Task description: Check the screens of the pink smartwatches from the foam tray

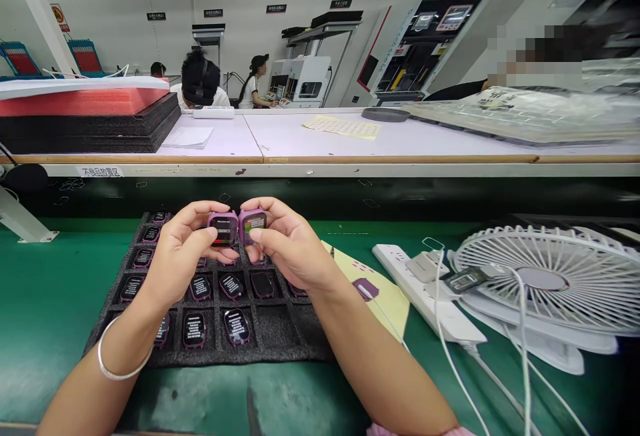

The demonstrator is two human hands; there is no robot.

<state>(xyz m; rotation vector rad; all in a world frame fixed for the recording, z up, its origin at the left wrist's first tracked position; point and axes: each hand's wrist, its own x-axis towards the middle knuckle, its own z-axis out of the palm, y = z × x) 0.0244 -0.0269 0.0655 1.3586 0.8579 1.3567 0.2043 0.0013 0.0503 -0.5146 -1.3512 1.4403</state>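
My left hand (pixel 183 246) grips a purple smartwatch (pixel 223 230) without a strap, its thumb on the lit screen. Right beside it, my right hand (pixel 285 243) holds a second purple smartwatch (pixel 249 227), its thumb also over the screen, which shows some green and red. The two watches are side by side, held above a black foam tray (pixel 225 355). Several similar watches lie in the tray's pockets, most with white text on dark screens, such as the front watch (pixel 237 326). My hands and forearms hide part of the tray.
To the right are a white power strip (pixel 430 303) with plugs, a white fan (pixel 540 283) and loose cables. A yellow sheet (pixel 395 293) carries a purple piece (pixel 366 289). A raised shelf (pixel 280 136) runs behind, with stacked foam (pixel 85 126). Other people sit beyond it.
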